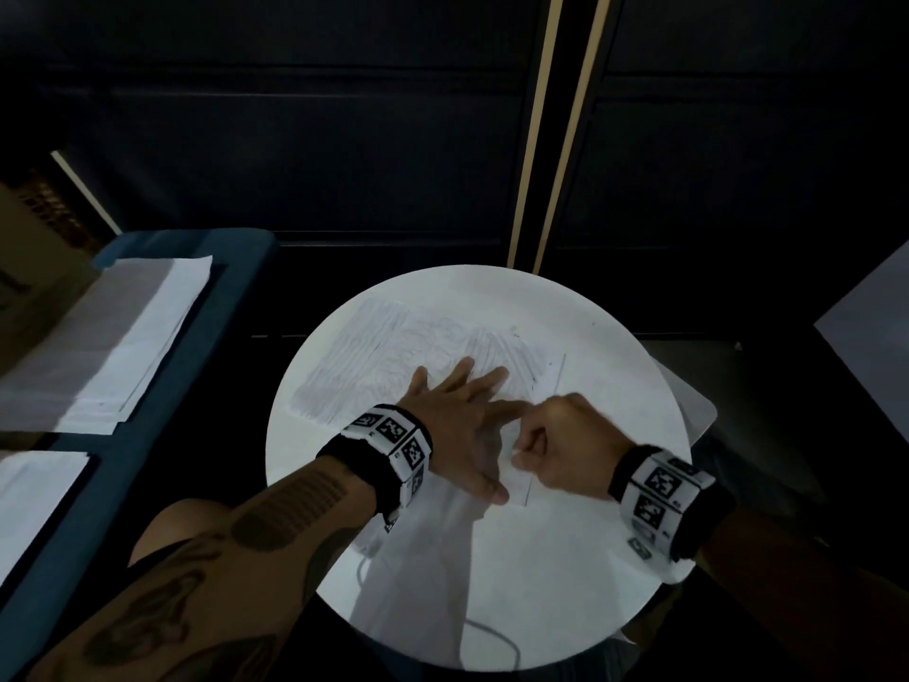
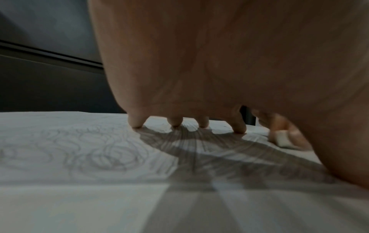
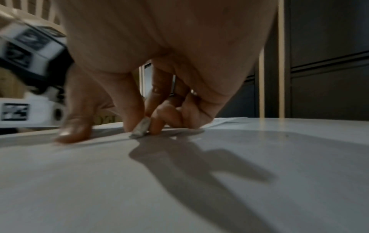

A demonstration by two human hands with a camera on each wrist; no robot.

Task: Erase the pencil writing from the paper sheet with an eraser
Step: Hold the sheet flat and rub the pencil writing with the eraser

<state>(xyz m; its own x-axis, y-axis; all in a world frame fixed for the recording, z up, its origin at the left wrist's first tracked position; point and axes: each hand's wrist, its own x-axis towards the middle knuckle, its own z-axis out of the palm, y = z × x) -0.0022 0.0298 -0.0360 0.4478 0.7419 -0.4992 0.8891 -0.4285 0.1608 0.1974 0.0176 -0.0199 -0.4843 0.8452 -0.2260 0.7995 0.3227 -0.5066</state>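
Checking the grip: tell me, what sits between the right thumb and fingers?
In the right wrist view, a small grey-smudged eraser is pinched in the right hand, its lower end touching the paper sheet. The head view hides it.

**What the views leave hidden, cropped or unclear**

In the head view the left hand (image 1: 455,415) covers part of the paper sheet (image 1: 393,356), so we cannot read the pencil marks beneath it. The eraser (image 1: 516,453) shows there only as a small pale speck at the fingertips of the right hand (image 1: 565,447); its shape is too small to tell. The right wrist view shows the eraser (image 3: 142,128) largely enclosed by the fingers (image 3: 159,119), and the wristband (image 3: 30,47) at left is blurred and cropped by the edge. In the left wrist view the palm fills the upper frame, and the eraser (image 2: 283,139) is blurred.
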